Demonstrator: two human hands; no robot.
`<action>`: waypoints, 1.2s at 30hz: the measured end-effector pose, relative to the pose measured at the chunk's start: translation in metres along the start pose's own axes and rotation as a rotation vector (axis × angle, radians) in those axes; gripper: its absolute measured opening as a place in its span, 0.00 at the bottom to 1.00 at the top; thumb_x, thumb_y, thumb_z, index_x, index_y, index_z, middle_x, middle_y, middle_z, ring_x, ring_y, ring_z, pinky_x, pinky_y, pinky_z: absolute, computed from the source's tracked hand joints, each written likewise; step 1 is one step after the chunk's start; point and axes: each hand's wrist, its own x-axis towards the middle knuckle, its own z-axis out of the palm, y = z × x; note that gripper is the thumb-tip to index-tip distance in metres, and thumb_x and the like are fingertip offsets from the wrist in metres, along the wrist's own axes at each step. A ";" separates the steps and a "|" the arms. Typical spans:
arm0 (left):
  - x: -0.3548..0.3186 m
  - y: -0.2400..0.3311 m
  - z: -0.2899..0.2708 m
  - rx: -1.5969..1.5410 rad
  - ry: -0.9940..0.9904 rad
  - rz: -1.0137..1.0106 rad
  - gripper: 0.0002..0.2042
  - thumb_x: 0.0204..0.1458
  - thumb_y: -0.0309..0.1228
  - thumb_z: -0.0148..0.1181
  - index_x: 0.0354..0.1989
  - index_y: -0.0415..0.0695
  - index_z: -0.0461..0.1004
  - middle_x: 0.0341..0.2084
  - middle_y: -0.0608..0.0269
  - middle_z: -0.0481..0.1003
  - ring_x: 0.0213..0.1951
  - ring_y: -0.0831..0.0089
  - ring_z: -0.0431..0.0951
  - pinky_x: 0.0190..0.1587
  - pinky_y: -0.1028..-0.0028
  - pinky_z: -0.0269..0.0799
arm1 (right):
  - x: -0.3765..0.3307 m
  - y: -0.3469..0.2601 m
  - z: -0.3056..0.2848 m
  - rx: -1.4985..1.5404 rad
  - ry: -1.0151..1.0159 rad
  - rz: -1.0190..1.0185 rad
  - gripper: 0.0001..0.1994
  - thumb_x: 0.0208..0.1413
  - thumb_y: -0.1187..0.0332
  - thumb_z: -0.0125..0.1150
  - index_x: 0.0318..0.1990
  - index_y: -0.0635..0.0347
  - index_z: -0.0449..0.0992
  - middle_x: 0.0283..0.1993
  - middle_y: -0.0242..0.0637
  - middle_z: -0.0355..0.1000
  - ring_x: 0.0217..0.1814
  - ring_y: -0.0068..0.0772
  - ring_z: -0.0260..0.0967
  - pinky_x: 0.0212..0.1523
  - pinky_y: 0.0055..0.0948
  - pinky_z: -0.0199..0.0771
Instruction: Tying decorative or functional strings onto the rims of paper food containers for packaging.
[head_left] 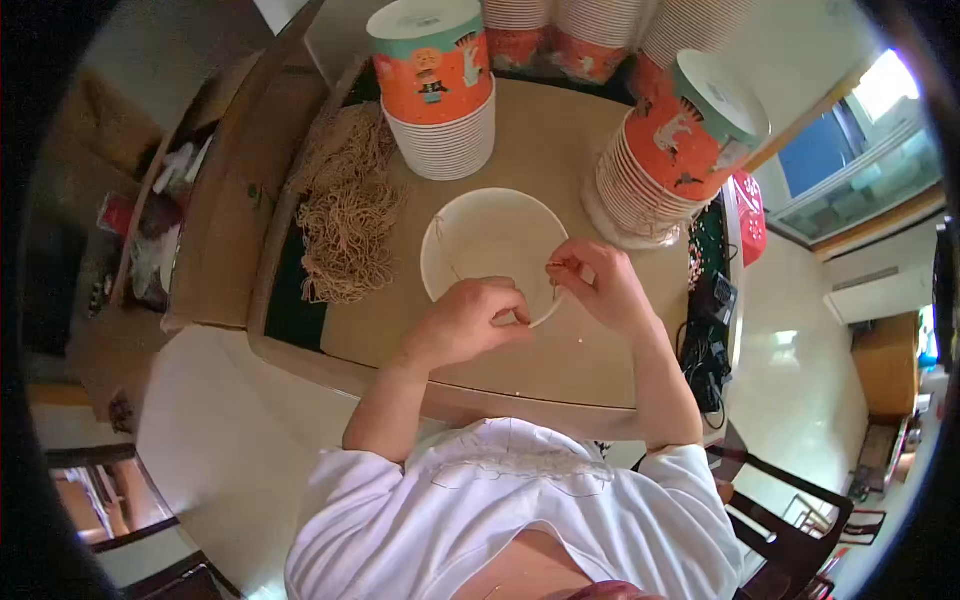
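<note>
A white paper bucket [510,222] stands on the table before me, its round mouth facing up. A thin brown cord hangs inside its left wall. At the near rim, my left hand [472,318] is closed, its thumb and fingertips pinching at the bucket's edge. My right hand [604,284] is at the right side of the rim, with thumb and forefinger pinched on a brown cord [556,282] whose end dangles by the wall. Left of the bucket lies a loose heap of tan cords [348,222].
Stacks of orange and green printed paper buckets rise at the back left [436,98] and back right [672,140], with more behind. A large cardboard box [238,200] stands left of the table. Black cables [704,365] lie along the right edge, beside a red plastic item [750,215].
</note>
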 end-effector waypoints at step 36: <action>-0.004 0.002 -0.004 0.141 0.204 0.302 0.05 0.44 0.26 0.66 0.28 0.43 0.76 0.25 0.64 0.66 0.29 0.70 0.71 0.28 0.70 0.68 | -0.017 0.001 0.013 0.388 0.020 0.083 0.05 0.59 0.73 0.55 0.36 0.65 0.77 0.30 0.32 0.77 0.33 0.18 0.73 0.32 0.18 0.68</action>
